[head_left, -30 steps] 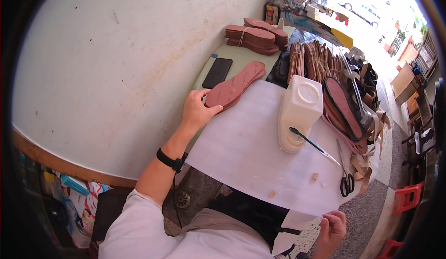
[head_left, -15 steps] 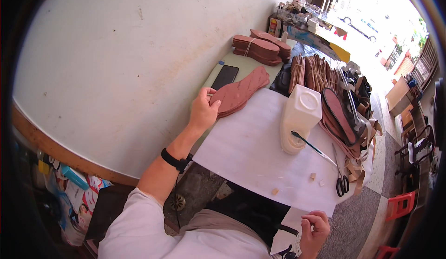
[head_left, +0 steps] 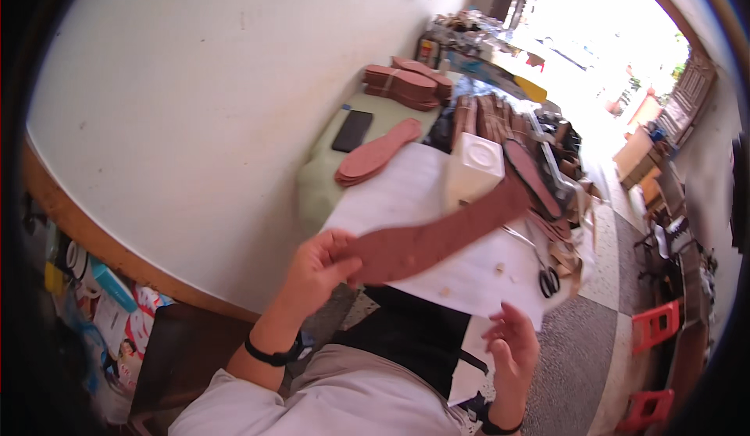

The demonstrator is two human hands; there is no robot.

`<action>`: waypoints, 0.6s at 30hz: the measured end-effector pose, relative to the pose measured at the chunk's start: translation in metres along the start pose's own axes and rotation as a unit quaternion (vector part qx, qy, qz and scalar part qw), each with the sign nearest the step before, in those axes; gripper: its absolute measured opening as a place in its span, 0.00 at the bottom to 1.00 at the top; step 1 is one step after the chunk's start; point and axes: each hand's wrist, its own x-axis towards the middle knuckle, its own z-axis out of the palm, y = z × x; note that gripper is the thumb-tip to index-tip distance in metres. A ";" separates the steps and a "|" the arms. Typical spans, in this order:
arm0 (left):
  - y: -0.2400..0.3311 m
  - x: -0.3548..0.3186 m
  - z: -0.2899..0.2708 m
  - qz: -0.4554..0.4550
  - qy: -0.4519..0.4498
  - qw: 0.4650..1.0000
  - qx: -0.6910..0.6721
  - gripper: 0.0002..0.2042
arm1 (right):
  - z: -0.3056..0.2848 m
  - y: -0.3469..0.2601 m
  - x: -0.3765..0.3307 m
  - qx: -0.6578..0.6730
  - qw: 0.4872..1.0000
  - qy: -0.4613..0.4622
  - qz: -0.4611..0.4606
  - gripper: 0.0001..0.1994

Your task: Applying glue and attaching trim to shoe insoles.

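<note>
A reddish-brown shoe insole point(head_left: 430, 244) is pinched at one end between the thumb and fingers of my left hand point(head_left: 316, 273). It is held up over the near part of the white sheet point(head_left: 398, 194), its far end blurred and overlapping a cream plastic container point(head_left: 473, 164). My right hand point(head_left: 512, 348) hovers beside the sheet's near right corner, fingers loosely bent and apart, holding nothing. Beyond the held insole, a small pile of similar insoles point(head_left: 375, 155) lies next to a dark phone point(head_left: 353, 130). The container's lower part is mostly hidden by the held insole.
Banded insole stacks point(head_left: 398, 86) sit at the table's far left. Farther right stand bundled brown insoles point(head_left: 491, 117) and a dark-rimmed sole point(head_left: 533, 178). Black-handled scissors point(head_left: 548, 281) lie near the right edge. Red stools point(head_left: 655, 327) stand on the floor, and a wall rises at left.
My left hand has lifted one insole off the pile and brought it nearer. My right hand has risen slightly and its fingers have spread. The view has shifted.
</note>
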 end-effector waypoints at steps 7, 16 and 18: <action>-0.018 -0.035 0.049 -0.025 -0.202 0.978 0.047 0.13 | -0.006 0.006 -0.008 0.173 0.980 0.083 -0.056 0.20; -0.025 -0.041 0.061 -0.089 -0.139 0.986 0.031 0.12 | 0.010 0.016 -0.030 0.226 0.968 0.110 -0.007 0.07; -0.022 -0.041 0.056 -0.081 -0.133 0.987 0.046 0.11 | -0.005 0.014 -0.028 0.217 0.965 0.144 -0.036 0.07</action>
